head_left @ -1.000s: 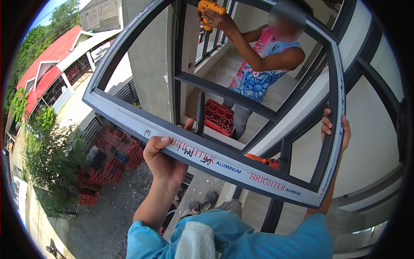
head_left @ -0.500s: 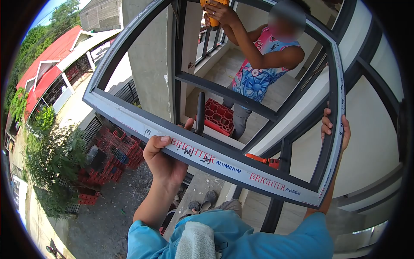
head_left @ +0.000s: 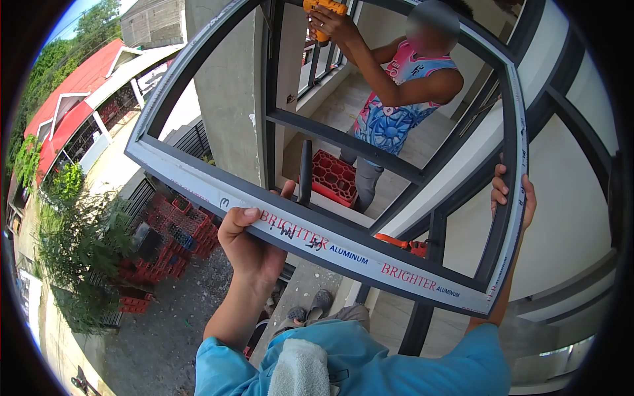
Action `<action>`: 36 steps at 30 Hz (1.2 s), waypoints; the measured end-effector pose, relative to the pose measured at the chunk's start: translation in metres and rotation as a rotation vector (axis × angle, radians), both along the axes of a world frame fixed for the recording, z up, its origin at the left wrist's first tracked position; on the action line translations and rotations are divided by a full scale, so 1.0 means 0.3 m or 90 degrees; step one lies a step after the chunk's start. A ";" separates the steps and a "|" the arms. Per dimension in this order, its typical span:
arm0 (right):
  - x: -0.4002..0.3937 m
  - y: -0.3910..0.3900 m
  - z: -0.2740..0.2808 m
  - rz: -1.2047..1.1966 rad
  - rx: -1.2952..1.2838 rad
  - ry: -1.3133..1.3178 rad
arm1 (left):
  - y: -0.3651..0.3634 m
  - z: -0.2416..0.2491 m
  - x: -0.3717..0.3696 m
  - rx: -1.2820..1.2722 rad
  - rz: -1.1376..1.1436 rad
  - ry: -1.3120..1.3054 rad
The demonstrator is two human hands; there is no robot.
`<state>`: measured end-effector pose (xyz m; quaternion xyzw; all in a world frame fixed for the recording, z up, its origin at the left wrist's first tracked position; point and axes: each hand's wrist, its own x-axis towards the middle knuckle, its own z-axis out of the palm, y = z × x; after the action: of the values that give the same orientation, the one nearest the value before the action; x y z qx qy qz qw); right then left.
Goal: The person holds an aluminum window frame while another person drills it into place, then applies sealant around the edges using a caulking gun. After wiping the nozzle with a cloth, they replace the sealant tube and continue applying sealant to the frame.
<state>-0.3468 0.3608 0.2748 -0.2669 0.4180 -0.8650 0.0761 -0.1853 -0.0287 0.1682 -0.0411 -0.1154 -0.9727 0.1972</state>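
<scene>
A dark aluminum window frame, its outer face covered in white "BRIGHTER ALUMINUM" film, is held up in front of me. My left hand is closed round its lower bar, thumb on the film and fingertips behind. At the right side bar, my right hand is wrapped round the frame, fingers on the inner edge. A black window handle stands up from the lower bar, just right of my left fingers. Through the opening, a co-worker raises a yellow power drill near the upper part of the fixed frame.
Behind the held frame runs a fixed dark window frame beside a concrete column. A red crate is at the co-worker's feet. An orange-handled tool lies near the sill. Below the ledge, stacked red crates stand outside.
The co-worker and the drill have shifted slightly left. My hands and the window frame hold almost the same position.
</scene>
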 end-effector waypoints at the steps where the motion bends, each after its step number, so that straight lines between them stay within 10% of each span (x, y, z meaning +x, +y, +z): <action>1: 0.000 -0.001 0.001 0.001 0.000 0.000 | 0.000 0.000 0.000 -0.002 0.001 -0.003; 36: -0.004 -0.010 0.003 -0.014 0.043 0.027 | 0.001 0.000 -0.006 -0.024 0.018 -0.016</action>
<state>-0.3480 0.3579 0.2757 -0.2777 0.4516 -0.8453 0.0664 -0.1870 -0.0286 0.1682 -0.0310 -0.1365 -0.9679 0.2088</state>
